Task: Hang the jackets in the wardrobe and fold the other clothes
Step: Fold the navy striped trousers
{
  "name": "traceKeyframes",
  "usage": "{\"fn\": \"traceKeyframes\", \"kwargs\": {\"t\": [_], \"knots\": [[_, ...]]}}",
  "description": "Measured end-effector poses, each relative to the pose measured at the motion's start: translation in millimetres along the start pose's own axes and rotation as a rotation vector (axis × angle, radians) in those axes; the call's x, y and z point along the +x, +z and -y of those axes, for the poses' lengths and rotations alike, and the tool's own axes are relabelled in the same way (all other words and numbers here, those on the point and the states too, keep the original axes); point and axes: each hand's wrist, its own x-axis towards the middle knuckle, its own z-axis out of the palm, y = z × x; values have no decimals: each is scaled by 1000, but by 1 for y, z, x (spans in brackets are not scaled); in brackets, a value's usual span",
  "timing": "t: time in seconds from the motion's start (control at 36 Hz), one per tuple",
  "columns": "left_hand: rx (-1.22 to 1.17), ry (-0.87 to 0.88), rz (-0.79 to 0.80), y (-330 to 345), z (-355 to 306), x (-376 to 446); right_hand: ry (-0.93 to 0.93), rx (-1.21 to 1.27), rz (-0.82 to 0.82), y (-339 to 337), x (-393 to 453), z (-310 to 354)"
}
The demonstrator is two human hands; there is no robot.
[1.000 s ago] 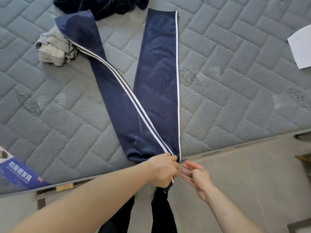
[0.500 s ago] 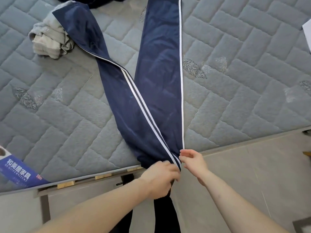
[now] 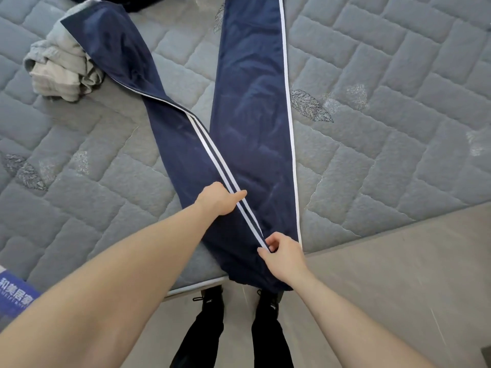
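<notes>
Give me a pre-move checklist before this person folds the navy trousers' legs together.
1. Navy white-striped track trousers lying on the grey quilted mattress: ok.
2. Legs aligned: not ok, splayed in a V.
3. Right hand pinching the striped seam by the waistband: ok.
4. Left hand pressing on the left leg: ok.
5. Left cuff clear: not ok, it overlaps the crumpled grey-beige garment.
6. Right cuff: cannot tell, out of frame.

Head view: looking steeply down from the person's head, near the mattress (image 3: 398, 155) edge.
Facing: forward, over both forearms and shoes (image 3: 211, 301).
</notes>
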Motion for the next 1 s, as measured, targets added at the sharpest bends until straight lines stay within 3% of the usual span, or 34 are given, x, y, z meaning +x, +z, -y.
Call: {"fn": "traceKeyframes", "kwargs": {"t": [0.06, 0.11, 0.19, 0.28, 0.42, 0.47, 0.61, 0.72, 0.86, 0.94, 1.0], "knots": [[-12, 1, 50, 6, -6, 4, -18, 31, 13, -3, -1, 0], [-103, 33, 3, 13, -12, -1, -47, 90, 4, -10, -3, -1], [-272, 125, -233, 17, -28, -26, -78, 219, -32, -23, -8, -4], [-297, 342, -382, 19, -46, -51, -57, 317, -47, -33, -11, -12], [-101, 653, -294, 30, -74, -62, 35, 313, -56, -36, -15, -33], [-5, 702, -253, 38, -82, -59, 90, 299, -78, -37, -14, -39], [-184, 472, -202, 40, -73, -41, 188, 179, -76, -40, -3, -45], [-342, 388, -441, 8, -32, -16, 151, 58, -100, -47, 8, -31], [-345, 217, -714, -58, 38, 36, -87, 67, -266, -66, 31, 19], [-232, -104, -665, -97, 65, 73, -189, 76, -247, -70, 56, 58], [-148, -303, -480, -119, 71, 93, -239, 74, -222, -70, 74, 88]]}}
